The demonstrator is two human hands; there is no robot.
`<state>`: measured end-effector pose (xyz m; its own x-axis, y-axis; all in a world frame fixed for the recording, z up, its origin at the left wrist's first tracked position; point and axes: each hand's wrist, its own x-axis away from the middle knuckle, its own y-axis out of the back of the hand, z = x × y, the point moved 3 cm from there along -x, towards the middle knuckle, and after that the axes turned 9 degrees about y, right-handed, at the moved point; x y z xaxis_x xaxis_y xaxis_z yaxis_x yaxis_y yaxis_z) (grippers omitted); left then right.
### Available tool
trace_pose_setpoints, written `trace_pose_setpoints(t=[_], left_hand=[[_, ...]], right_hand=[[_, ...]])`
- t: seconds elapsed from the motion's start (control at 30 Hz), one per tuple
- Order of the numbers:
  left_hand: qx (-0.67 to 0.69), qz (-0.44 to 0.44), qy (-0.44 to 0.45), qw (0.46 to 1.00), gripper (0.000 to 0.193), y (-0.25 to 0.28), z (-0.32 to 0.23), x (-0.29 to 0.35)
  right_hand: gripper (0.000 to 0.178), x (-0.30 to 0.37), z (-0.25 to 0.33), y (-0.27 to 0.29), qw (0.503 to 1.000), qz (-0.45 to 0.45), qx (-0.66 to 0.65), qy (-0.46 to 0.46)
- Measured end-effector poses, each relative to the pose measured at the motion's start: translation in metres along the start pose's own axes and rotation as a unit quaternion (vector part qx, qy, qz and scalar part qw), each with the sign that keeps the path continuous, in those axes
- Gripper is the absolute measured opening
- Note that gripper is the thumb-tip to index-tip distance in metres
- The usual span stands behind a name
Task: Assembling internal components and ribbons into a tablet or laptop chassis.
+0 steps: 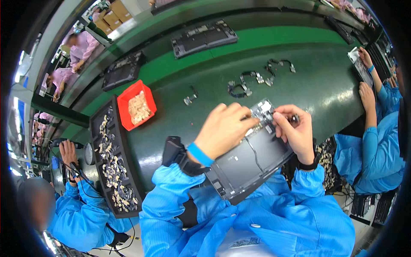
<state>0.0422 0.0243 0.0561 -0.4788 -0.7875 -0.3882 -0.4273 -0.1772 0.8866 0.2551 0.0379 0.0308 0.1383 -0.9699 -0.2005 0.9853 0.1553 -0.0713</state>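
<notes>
Green bench (317,85) with cables (260,79); red bin (123,109)

Left hand (221,129) palm down, fingers (245,125) bent toward 2 o'clock; right hand (299,133) pinching, angled toward 11 o'clock

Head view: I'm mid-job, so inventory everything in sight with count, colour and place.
laptop chassis: one, dark grey, under the hands
connector cables: several, black, beyond the hands
open bin: one, red, left, holding beige pieces
parts tray: one, black, left, holding many small parts
far chassis: two, dark, bench's far side
workbench: one, dark green, centre
cardboard boxes: several, brown, upper left
blue-clad co-workers: several, blue, left and right
pink-clad co-workers: several, pink, upper corners
wristband: one, blue, person's left wrist
sleeves: two, blue, lower centre
left hand: one, bare, chassis's far end
right hand: one, bare, chassis's far right corner
</notes>
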Motion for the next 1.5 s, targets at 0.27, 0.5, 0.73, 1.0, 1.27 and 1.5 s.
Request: trace_pose_setpoints(t=[0.27, 0.5, 0.73, 1.0, 1.27, 1.5], left_hand=[[0.024, -0.007, -0.035, 0.999, 0.031, -0.047, 0.006, 0.004], [0.026, -0.015, -0.021, 0.999, 0.031, -0.044, 0.009, 0.004], [0.035, -0.016, -0.015, 0.999, 0.031, -0.046, 0.012, 0.003], [0.031, -0.02, -0.011, 0.999, 0.028, -0.046, 0.009, 0.003], [0.032, -0.031, -0.014, 0.999, 0.026, -0.037, 0.006, 0.004], [0.04, -0.024, -0.013, 0.999, 0.025, -0.043, 0.006, 0.005]], right_hand=[[0.013, 0.002, -0.01, -0.007, 0.998, -0.026, 0.064, -0.015], [0.01, -0.006, -0.022, -0.011, 0.998, -0.03, 0.046, -0.01], [0.01, -0.008, -0.025, -0.01, 0.997, -0.031, 0.065, -0.006], [0.008, -0.003, -0.026, -0.012, 0.983, -0.054, 0.169, 0.052], [0.008, -0.002, -0.015, -0.017, 0.985, -0.052, 0.163, 0.032], [0.008, -0.001, -0.021, -0.014, 0.986, -0.048, 0.162, 0.017]])
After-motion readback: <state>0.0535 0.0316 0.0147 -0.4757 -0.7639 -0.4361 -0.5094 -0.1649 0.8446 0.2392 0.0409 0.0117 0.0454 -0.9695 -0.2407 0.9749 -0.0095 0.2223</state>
